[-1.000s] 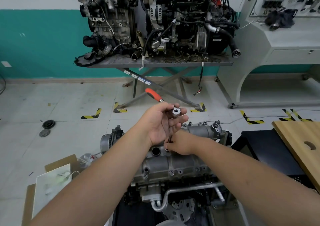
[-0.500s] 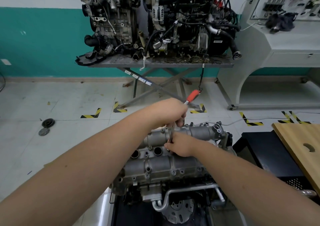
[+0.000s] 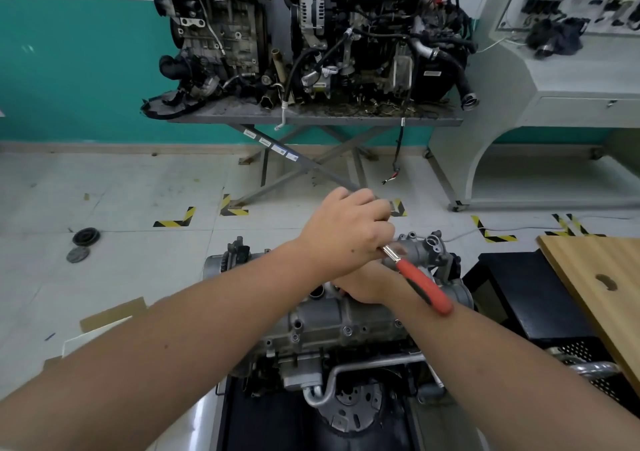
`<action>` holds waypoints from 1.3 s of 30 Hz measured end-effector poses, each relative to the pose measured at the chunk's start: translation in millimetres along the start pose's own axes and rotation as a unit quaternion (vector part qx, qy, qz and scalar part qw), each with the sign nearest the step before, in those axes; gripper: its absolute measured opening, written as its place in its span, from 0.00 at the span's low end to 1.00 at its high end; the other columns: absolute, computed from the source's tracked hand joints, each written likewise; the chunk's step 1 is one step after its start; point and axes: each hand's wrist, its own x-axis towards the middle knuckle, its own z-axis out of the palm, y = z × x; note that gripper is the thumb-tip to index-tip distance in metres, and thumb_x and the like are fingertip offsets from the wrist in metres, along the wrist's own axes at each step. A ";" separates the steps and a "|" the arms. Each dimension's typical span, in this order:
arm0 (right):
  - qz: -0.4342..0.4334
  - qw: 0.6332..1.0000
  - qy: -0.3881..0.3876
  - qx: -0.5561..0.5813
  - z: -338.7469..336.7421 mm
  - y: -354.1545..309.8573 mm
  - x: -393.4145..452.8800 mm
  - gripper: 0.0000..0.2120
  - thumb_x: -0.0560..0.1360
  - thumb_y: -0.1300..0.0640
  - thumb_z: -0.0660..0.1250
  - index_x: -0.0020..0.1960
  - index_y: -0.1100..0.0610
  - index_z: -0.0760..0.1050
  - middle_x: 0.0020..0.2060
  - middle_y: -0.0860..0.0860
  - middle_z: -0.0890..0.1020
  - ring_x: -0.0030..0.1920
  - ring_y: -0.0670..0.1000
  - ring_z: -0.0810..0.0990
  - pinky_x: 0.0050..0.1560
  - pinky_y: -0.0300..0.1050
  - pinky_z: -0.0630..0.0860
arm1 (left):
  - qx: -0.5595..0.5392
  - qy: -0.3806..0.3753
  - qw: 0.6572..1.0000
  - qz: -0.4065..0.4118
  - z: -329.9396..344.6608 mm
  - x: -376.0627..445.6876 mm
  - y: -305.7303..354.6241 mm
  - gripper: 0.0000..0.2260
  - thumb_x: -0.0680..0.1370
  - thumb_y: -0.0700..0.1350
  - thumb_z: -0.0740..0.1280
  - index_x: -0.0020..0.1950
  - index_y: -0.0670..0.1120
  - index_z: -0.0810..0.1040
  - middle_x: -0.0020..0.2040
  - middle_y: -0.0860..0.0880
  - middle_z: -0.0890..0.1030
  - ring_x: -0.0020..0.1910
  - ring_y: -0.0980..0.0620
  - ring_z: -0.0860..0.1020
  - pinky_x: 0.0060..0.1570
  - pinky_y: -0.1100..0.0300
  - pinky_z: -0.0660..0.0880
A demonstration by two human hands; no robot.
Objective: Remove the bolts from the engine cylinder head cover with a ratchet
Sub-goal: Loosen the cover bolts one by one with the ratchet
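While the left hand [image 3: 346,230] sits curled in a fist over the head end of the red-handled chrome ratchet [image 3: 420,282], the tool's head and socket are hidden under the knuckles. Only the short chrome neck and the red grip show, slanting down and to the right, the grip's end lying across the right forearm.

Right hand [image 3: 367,286] lies beneath the left, low on the grey cast-aluminium cylinder head cover [image 3: 332,319]. Mostly covered by the left hand and wrist; fingers out of sight, so cannot tell whether it grasps anything.

Cover runs left to right across the top of the engine in the foreground, directly under both hands. A few small bolt heads [image 3: 347,330] visible along its near edge, seated. One dark round opening [image 3: 317,292] shows in the cover just left of the hands. Which bolt the ratchet is on cannot be seen.

Surroundings: two larger dark engines [image 3: 311,35] on a grey scissor-leg metal stand [image 3: 311,118] against a teal-and-white wall. Light wooden board with a hole [image 3: 602,277] at right. Black round discs [image 3: 86,236] on the tiled floor at left, near yellow-and-black corner tape [image 3: 176,218]. Flattened brown cardboard [image 3: 110,315] at lower left.
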 end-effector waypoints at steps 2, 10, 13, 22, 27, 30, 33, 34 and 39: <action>0.119 0.977 0.171 0.040 -8.4 -23.0 12.0 0.11 0.75 0.75 0.60 0.50 0.61 0.70 0.48 0.60 0.72 0.41 0.56 0.67 0.59 0.64 0.71 | -0.036 0.042 0.996 -0.067 6.7 -6.5 7.2 0.22 0.76 0.62 0.64 0.33 0.45 0.78 0.41 0.48 0.80 0.39 0.46 0.77 0.36 0.53 0.72; -0.122 0.987 -0.060 0.084 2.3 35.0 8.6 0.13 0.82 0.53 0.59 0.57 0.59 0.76 0.52 0.55 0.80 0.51 0.56 0.78 0.51 0.49 0.73 | -0.516 0.122 0.666 -0.525 20.0 -5.0 37.6 0.15 0.80 0.59 0.57 0.48 0.54 0.81 0.50 0.55 0.84 0.42 0.56 0.82 0.41 0.64 0.76; -0.155 0.981 -0.077 0.084 -6.3 38.1 12.3 0.09 0.80 0.55 0.60 0.49 0.58 0.76 0.46 0.56 0.80 0.47 0.56 0.76 0.43 0.44 0.67 | -0.583 0.162 0.536 -0.589 21.5 3.6 37.1 0.14 0.79 0.57 0.59 0.45 0.54 0.81 0.49 0.48 0.85 0.36 0.51 0.80 0.40 0.56 0.75; -0.036 0.786 0.005 0.617 -59.7 34.4 7.5 0.17 0.81 0.46 0.60 0.40 0.52 0.80 0.31 0.47 0.81 0.31 0.47 0.77 0.39 0.44 0.71 | -0.619 0.141 0.364 -0.681 8.7 12.2 16.6 0.18 0.82 0.53 0.62 0.36 0.47 0.79 0.29 0.48 0.78 0.24 0.53 0.73 0.26 0.63 0.73; -0.106 0.718 -0.150 0.671 -81.9 22.5 -1.6 0.17 0.74 0.43 0.69 0.40 0.57 0.71 0.27 0.52 0.74 0.25 0.51 0.75 0.34 0.42 0.72 | -0.686 -0.026 0.383 -0.617 10.7 3.4 1.0 0.27 0.82 0.61 0.56 0.29 0.48 0.74 0.21 0.50 0.66 0.21 0.53 0.63 0.27 0.60 0.64; -0.130 0.677 -0.170 0.704 -74.8 19.3 -4.8 0.12 0.70 0.53 0.71 0.52 0.54 0.77 0.33 0.52 0.76 0.25 0.48 0.72 0.32 0.40 0.63 | -0.707 -0.036 0.376 -0.598 17.2 1.5 -0.4 0.24 0.82 0.61 0.57 0.33 0.47 0.72 0.21 0.50 0.65 0.20 0.54 0.63 0.23 0.63 0.63; -0.140 0.611 -0.113 0.771 -64.5 13.6 -4.1 0.08 0.68 0.57 0.69 0.46 0.50 0.83 0.46 0.50 0.84 0.34 0.50 0.74 0.37 0.42 0.65 | -0.625 -0.024 0.475 -0.619 21.9 -8.8 5.2 0.18 0.82 0.58 0.60 0.41 0.47 0.78 0.28 0.47 0.75 0.26 0.49 0.73 0.32 0.57 0.70; -0.145 0.588 -0.085 0.792 -61.6 11.0 -3.7 0.06 0.68 0.58 0.70 0.41 0.49 0.84 0.47 0.50 0.84 0.38 0.51 0.76 0.40 0.44 0.69 | -0.564 -0.030 0.539 -0.625 23.4 -18.5 5.4 0.14 0.81 0.54 0.62 0.43 0.47 0.80 0.33 0.46 0.80 0.33 0.46 0.78 0.39 0.54 0.73; -0.169 0.562 0.031 0.809 -46.7 4.0 -1.6 0.07 0.73 0.60 0.70 0.40 0.49 0.82 0.51 0.50 0.85 0.52 0.51 0.79 0.47 0.49 0.72 | -0.337 -0.235 0.748 -0.522 30.8 -88.1 16.1 0.09 0.78 0.44 0.66 0.57 0.50 0.80 0.53 0.53 0.82 0.55 0.53 0.78 0.54 0.62 0.73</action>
